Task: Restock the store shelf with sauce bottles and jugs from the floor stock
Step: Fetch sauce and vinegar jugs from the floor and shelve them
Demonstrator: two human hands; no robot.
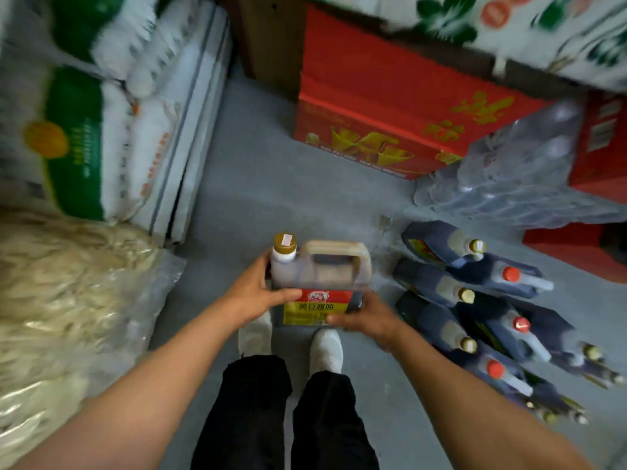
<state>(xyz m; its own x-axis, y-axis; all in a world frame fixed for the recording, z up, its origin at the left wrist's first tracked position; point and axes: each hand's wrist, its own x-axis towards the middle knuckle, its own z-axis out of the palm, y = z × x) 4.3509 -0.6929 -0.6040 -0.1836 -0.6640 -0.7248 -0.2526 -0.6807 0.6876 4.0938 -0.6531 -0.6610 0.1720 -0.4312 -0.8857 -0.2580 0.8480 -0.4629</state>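
Note:
I hold a dark soy sauce jug (319, 276) with a gold cap, a pale handle and a red and yellow label in front of me above the grey floor. My left hand (252, 296) grips its left side below the neck. My right hand (364, 317) grips its lower right corner at the label. To the right, several dark sauce bottles and jugs (475, 310) with gold or red caps stand in floor stock, leaning in rows.
Red cartons (390, 106) sit ahead, with a shrink-wrapped pack of bottles (519, 171) beside them. White and green sacks (101, 106) and bagged dried noodles (61, 300) fill the left. My white shoes (291, 344) stand on the grey floor (271, 184).

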